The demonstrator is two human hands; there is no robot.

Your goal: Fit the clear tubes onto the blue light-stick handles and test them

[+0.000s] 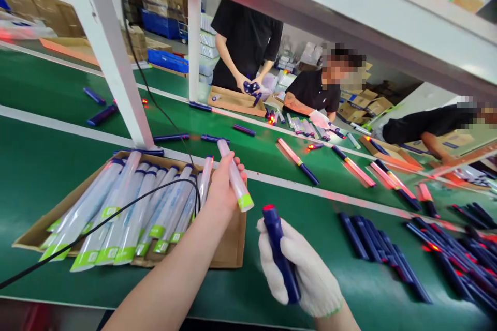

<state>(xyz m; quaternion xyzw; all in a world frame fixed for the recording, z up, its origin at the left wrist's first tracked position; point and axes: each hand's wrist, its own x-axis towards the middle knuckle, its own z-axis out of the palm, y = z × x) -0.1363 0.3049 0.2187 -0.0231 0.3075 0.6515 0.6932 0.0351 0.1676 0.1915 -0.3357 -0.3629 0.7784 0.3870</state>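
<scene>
My bare left hand (221,183) is closed round a translucent plastic tube (235,178) with a bright green band at its lower end. In a white knit glove, my right hand (310,266) grips a dark blue flashlight-like stick (281,248) with a red top, held tilted. The tube and the stick are apart, the tube up and to the left of the stick. Left of my arm, a shallow cardboard box (233,251) holds several similar green-ended tubes (134,212), dark blue at their far ends.
Dark blue sticks (367,238) lie in piles on the green table at right. Glowing pink wands (297,160) rest on the green belt beyond. A white post (104,46) and a black cable (155,194) cross the left side. Co-workers (244,36) work across the belt.
</scene>
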